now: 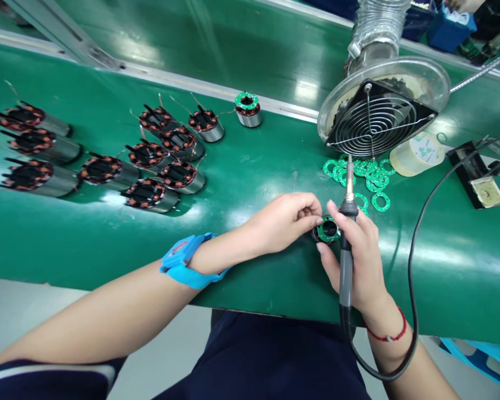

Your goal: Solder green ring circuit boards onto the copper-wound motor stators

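Note:
A motor stator with a green ring board (328,229) on its top stands on the green table between my hands. My left hand (291,221), a blue band at its wrist, has its fingers curled and pinched at the board's left edge; what they pinch is too small to make out. My right hand (360,255) holds a soldering iron (346,272) upright, tip pointing away from me, while its thumb and a fingertip reach towards the stator's right side. Several loose green ring boards (380,202) lie just beyond the iron.
Several wound stators (148,194) with upright wires stand at the left; one with a green board (248,111) stands at the back. A fume fan (370,125) hangs above the loose boards. A tape roll (416,154), a sponge stand (487,191) and the iron's cable (412,278) are at the right.

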`<state>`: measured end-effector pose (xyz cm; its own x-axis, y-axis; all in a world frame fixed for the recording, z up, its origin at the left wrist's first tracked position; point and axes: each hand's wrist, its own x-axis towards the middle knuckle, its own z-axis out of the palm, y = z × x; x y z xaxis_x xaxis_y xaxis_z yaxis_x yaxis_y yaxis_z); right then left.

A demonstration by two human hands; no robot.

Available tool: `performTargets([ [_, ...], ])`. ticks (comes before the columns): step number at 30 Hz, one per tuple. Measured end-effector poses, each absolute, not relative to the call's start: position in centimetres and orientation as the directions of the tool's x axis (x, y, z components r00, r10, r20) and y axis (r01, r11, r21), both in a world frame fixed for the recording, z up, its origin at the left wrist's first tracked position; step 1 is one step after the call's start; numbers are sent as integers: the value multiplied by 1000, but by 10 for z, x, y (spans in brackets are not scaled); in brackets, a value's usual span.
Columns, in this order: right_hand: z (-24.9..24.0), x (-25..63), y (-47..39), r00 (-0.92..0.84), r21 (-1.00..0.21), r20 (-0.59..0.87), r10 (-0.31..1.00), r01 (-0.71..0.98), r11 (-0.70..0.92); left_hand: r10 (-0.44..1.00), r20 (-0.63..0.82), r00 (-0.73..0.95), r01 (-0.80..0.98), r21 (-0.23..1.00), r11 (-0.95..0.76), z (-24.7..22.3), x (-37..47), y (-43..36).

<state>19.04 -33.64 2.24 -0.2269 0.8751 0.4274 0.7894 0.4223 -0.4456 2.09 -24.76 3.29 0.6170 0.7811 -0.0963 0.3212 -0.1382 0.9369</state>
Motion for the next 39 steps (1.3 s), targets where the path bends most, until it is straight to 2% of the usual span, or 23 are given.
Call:
performTargets([
  [4, 23, 190, -337, -257, -421, 405, 878, 800, 428, 762, -144, 631, 326, 941, -92, 34, 19, -247],
  [8, 24, 190, -339, -216, -405, 463, 860, 811, 422, 734, -219, 643, 359, 932, -37, 33, 17, -248],
  [13, 24, 191, -341, -182, -447, 500, 847, 783, 433, 753, -287, 592, 381, 923, 52, 31, 21, -252],
  [19, 19, 202, -351, 99, -608, 575, 812, 716, 343, 755, -325, 569, 392, 915, 98, 27, 24, -252],
  [22, 17, 207, -360, 181, -644, 599, 780, 687, 336, 784, -299, 544, 422, 905, 53, 27, 24, -254],
  [36, 19, 210, -366, 100, -601, 609, 787, 706, 376, 850, -96, 519, 449, 877, -174, 29, 25, -262],
  [39, 21, 206, -364, 137, -641, 619, 773, 657, 397, 858, -50, 511, 467, 854, -229, 30, 26, -263],
])
